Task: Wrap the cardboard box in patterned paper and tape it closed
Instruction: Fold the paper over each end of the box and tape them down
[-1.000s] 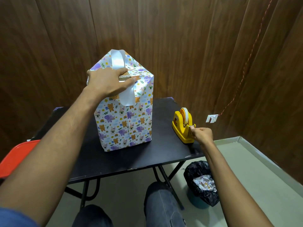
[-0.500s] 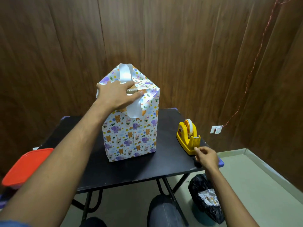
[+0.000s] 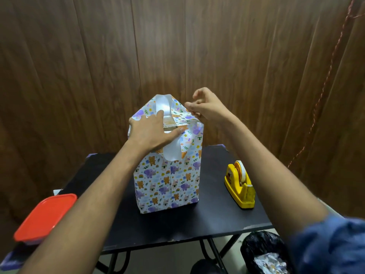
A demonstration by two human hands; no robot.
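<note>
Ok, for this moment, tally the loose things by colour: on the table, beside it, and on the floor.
Patterned: 1, the wrapped box on the black table
Yellow: 1, the tape dispenser
Red: 1, the container lid at the left edge
Black: 1, the bin bag on the floor
Total: 4

txt: none legible | box paper point(image 3: 167, 180): animal print only

A red lidded container point(image 3: 44, 217) sat at the near left edge of the black folding table point(image 3: 217, 218). A black-lined bin point(image 3: 264, 252) holding crumpled paper stood near right, below it, before wood-panelled walls point(image 3: 79, 66).
</note>
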